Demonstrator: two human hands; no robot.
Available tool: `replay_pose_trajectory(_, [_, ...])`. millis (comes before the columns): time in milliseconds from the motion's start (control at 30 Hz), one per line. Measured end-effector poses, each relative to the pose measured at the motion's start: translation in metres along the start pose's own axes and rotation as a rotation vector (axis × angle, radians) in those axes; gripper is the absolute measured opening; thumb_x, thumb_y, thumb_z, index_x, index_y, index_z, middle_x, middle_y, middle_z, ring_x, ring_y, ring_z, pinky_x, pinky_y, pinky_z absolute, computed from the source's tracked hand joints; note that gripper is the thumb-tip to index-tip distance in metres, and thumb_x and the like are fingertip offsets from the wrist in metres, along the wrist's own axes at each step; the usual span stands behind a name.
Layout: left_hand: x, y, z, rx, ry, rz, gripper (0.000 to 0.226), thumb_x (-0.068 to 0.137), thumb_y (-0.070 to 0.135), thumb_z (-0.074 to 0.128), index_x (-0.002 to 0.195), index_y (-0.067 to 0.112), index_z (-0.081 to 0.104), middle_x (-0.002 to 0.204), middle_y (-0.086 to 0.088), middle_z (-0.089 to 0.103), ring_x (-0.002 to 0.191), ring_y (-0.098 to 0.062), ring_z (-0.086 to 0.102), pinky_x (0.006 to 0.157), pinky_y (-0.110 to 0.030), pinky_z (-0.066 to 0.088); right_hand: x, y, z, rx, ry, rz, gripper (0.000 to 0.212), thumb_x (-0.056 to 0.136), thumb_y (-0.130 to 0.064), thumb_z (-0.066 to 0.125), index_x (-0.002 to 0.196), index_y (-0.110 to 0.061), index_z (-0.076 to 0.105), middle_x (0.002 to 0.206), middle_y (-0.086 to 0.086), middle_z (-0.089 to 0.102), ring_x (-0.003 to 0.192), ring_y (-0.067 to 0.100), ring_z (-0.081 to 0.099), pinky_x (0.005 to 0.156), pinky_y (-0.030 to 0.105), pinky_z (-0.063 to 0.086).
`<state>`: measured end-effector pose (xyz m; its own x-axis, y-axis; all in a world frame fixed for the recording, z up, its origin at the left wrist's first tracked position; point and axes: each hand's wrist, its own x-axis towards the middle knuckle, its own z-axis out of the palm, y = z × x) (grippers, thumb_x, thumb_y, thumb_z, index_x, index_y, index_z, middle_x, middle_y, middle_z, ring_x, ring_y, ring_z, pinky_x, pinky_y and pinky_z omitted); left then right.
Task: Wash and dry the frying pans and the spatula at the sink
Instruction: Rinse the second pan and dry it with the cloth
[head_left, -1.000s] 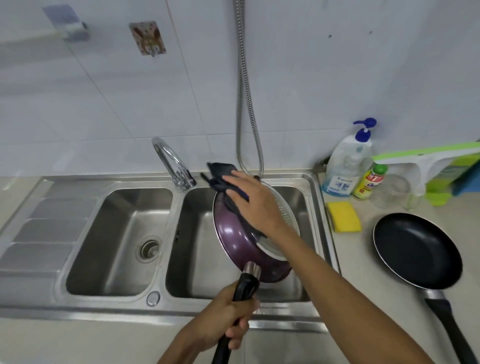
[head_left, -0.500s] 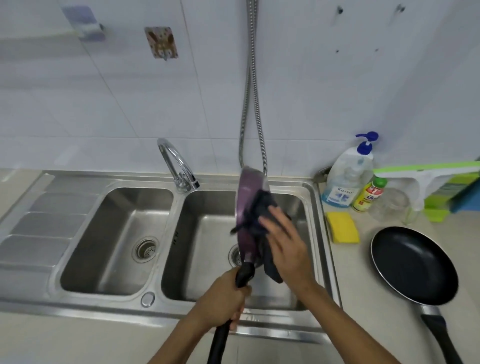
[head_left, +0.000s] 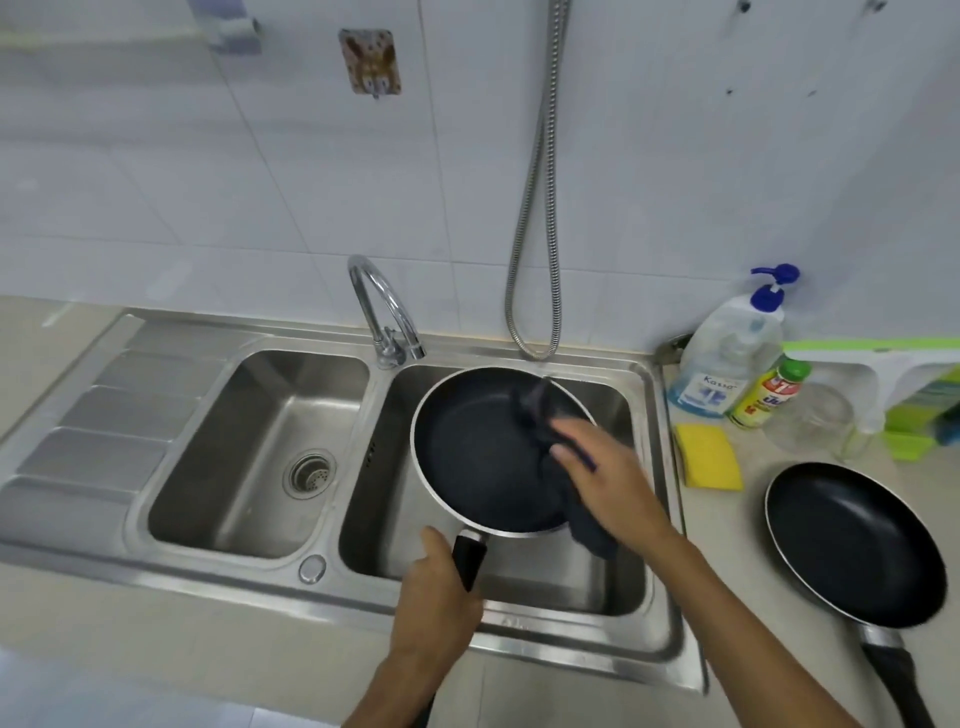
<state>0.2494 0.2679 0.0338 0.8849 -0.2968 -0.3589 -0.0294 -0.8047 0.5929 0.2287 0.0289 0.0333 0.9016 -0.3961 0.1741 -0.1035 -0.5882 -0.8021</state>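
1. Left hand (head_left: 441, 587) closed round the black handle of frying pan (head_left: 478, 457), held over the right basin of the sink (head_left: 665, 525), dark cooking surface facing up
2. Right hand (head_left: 605, 475) presses a dark cloth (head_left: 550, 441) against the pan's right inner side, fingers curled on the cloth; cloth tail hangs over the near rim
3. Second frying pan (head_left: 852, 545) lies on the counter right of the sink
4. Yellow sponge (head_left: 709, 457) just beside the sink edge; soap bottle (head_left: 727, 358) behind it by the wall
5. Faucet (head_left: 384, 312) between the basins

White tiled wall (head_left: 675, 171) with rabbit-print hook (head_left: 370, 62); beige countertop (head_left: 737, 561) beneath
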Motion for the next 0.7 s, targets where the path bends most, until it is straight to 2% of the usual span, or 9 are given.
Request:
replay_pose_trajectory(67, [0.0, 0.0, 0.002, 0.023, 0.001, 0.027, 0.036, 0.079, 0.003, 0.062, 0.092, 0.014, 0.03, 0.075, -0.004, 0.054, 0.073, -0.035, 0.061, 0.055, -0.036, 0.039, -0.006, 0.001, 0.027, -0.069, -0.269, -0.09, 0.033, 0.099, -0.027, 0.062, 0.131, -0.017, 0.066, 0.131, -0.002, 0.066, 0.122, 0.007, 0.058, 0.11, 0.029, 0.043])
replay_pose_trajectory(133, [0.0, 0.0, 0.005, 0.092, -0.027, 0.1, 0.038, 0.08, 0.001, 0.057, 0.094, 0.017, 0.026, 0.076, -0.001, 0.054, 0.074, -0.033, 0.062, 0.057, -0.039, 0.043, -0.008, -0.006, 0.055, -0.08, -0.436, -0.085, 0.036, 0.101, -0.03, 0.058, 0.135, -0.019, 0.062, 0.134, -0.002, 0.064, 0.124, 0.01, 0.058, 0.11, 0.027, 0.041])
replay_pose_trajectory(200, [-0.001, -0.002, 0.006, 0.159, -0.067, 0.145, 0.04, 0.082, 0.002, 0.056, 0.096, 0.02, 0.023, 0.079, -0.001, 0.057, 0.072, -0.028, 0.061, 0.06, -0.041, 0.049, 0.006, -0.018, 0.082, -0.035, -0.406, -0.022, 0.04, 0.103, -0.032, 0.054, 0.14, -0.019, 0.058, 0.138, -0.001, 0.061, 0.127, 0.013, 0.056, 0.111, 0.027, 0.04])
replay_pose_trajectory(300, [-0.004, -0.006, 0.007, 0.151, -0.089, 0.146, 0.043, 0.083, 0.006, 0.06, 0.097, 0.022, 0.022, 0.081, -0.003, 0.06, 0.069, -0.027, 0.061, 0.06, -0.043, 0.053, 0.041, -0.028, 0.116, -0.088, -0.28, 0.039, 0.039, 0.103, -0.028, 0.053, 0.14, -0.016, 0.057, 0.141, 0.005, 0.059, 0.128, 0.025, 0.055, 0.108, 0.039, 0.043])
replay_pose_trajectory(333, [-0.006, -0.006, 0.006, 0.121, -0.091, 0.133, 0.044, 0.085, 0.008, 0.061, 0.102, 0.023, 0.024, 0.084, -0.004, 0.061, 0.072, -0.027, 0.063, 0.064, -0.044, 0.055, 0.052, -0.026, 0.123, -0.139, -0.282, 0.037, 0.038, 0.102, -0.025, 0.053, 0.139, -0.016, 0.057, 0.142, 0.007, 0.057, 0.128, 0.029, 0.054, 0.107, 0.043, 0.044])
replay_pose_trajectory(400, [-0.009, -0.006, 0.004, 0.079, -0.09, 0.119, 0.056, 0.089, 0.013, 0.063, 0.129, 0.024, 0.026, 0.091, -0.002, 0.06, 0.084, -0.027, 0.068, 0.072, -0.04, 0.057, 0.069, -0.012, 0.128, -0.297, -0.346, -0.013, 0.039, 0.102, -0.019, 0.052, 0.141, -0.017, 0.056, 0.147, 0.011, 0.05, 0.131, 0.033, 0.05, 0.106, 0.046, 0.045])
replay_pose_trajectory(500, [-0.012, -0.012, 0.0, 0.096, -0.095, 0.133, 0.079, 0.092, 0.02, 0.063, 0.156, 0.024, 0.015, 0.095, -0.002, 0.057, 0.094, -0.029, 0.068, 0.078, -0.037, 0.054, 0.088, 0.023, 0.101, -0.544, -0.399, -0.08, 0.048, 0.099, -0.013, 0.053, 0.145, -0.026, 0.052, 0.154, 0.008, 0.041, 0.139, 0.032, 0.04, 0.11, 0.042, 0.04])
replay_pose_trajectory(633, [-0.01, -0.021, -0.003, 0.144, -0.078, 0.104, 0.076, 0.092, 0.024, 0.064, 0.157, 0.022, 0.024, 0.108, -0.01, 0.068, 0.099, -0.031, 0.067, 0.083, -0.041, 0.054, 0.094, 0.061, 0.044, -0.773, -0.474, -0.045, 0.057, 0.094, -0.011, 0.055, 0.146, -0.033, 0.05, 0.156, 0.006, 0.038, 0.141, 0.031, 0.038, 0.113, 0.037, 0.038])
replay_pose_trajectory(700, [-0.007, -0.022, -0.003, 0.153, -0.073, 0.124, 0.072, 0.089, 0.02, 0.063, 0.154, 0.023, 0.033, 0.107, -0.01, 0.071, 0.097, -0.031, 0.067, 0.081, -0.041, 0.054, 0.076, 0.071, 0.031, -0.774, -0.543, -0.048, 0.055, 0.097, -0.012, 0.053, 0.148, -0.032, 0.048, 0.158, 0.006, 0.036, 0.14, 0.03, 0.042, 0.112, 0.038, 0.041])
